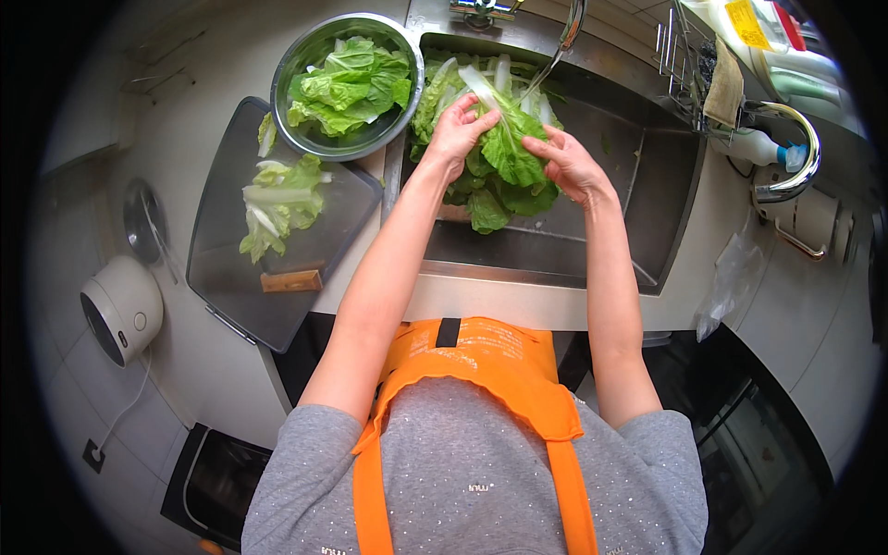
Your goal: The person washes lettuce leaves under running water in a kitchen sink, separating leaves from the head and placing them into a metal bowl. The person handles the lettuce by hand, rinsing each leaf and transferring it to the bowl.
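Observation:
Over the steel sink (pixel 569 243), my left hand (pixel 461 132) pinches the pale rib of a green cabbage leaf (pixel 513 142). The leaf's frilly right edge is between the thumb and fingers of my right hand (pixel 565 163). A thin stream of water runs from the faucet spout (pixel 574 28) down beside the leaf. More cabbage leaves (pixel 489 208) are heaped in the left part of the sink, below and behind my hands. To the left, a metal bowl (pixel 279 104) holds several torn leaves (pixel 354 83).
A dark cutting board (pixel 222 229) left of the sink carries leaf pieces (pixel 281 201) and a wooden-handled tool (pixel 291 280), its blade unclear. Beyond it are a metal lid (pixel 142 215) and a beige appliance (pixel 132 309). A wire rack (pixel 683 76) and spray bottle (pixel 756 147) stand at the right.

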`<state>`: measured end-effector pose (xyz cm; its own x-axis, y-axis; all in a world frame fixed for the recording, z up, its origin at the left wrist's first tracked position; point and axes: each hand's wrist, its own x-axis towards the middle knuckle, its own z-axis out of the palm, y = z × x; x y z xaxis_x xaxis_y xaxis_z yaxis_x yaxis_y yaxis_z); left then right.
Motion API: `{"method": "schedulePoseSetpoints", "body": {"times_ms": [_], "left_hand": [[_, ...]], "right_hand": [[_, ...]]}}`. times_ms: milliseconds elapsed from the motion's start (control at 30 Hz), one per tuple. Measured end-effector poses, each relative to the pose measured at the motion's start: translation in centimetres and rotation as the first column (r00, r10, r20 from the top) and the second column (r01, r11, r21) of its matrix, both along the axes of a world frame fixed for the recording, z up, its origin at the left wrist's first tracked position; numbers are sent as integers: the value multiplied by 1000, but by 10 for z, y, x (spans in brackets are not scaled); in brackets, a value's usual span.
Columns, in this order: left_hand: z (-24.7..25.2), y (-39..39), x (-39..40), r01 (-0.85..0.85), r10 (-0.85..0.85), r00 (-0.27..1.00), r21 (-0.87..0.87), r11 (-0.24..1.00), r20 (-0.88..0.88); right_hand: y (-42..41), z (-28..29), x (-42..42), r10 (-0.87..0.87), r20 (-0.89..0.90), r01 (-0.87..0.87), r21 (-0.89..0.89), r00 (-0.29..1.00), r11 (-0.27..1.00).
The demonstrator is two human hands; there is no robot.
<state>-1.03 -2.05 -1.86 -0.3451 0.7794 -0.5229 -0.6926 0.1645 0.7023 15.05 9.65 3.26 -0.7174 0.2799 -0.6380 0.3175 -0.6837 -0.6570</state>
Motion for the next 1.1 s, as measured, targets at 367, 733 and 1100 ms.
{"method": "schedulePoseSetpoints", "body": {"times_ms": [367,733,1100], "left_hand": [[20,1,25,-59,42,764,-4,998,-644],[48,-16,67,-49,99,780,98,994,-618],[6,21,39,-179,92,958,317,931,272]], "right_hand": [[4,-29,36,-230,168,142,415,959,898],[-16,18,4,-410,-191,370,-215,892,904],[-51,-19,-93,-76,408,-287,750,910,596]]}}
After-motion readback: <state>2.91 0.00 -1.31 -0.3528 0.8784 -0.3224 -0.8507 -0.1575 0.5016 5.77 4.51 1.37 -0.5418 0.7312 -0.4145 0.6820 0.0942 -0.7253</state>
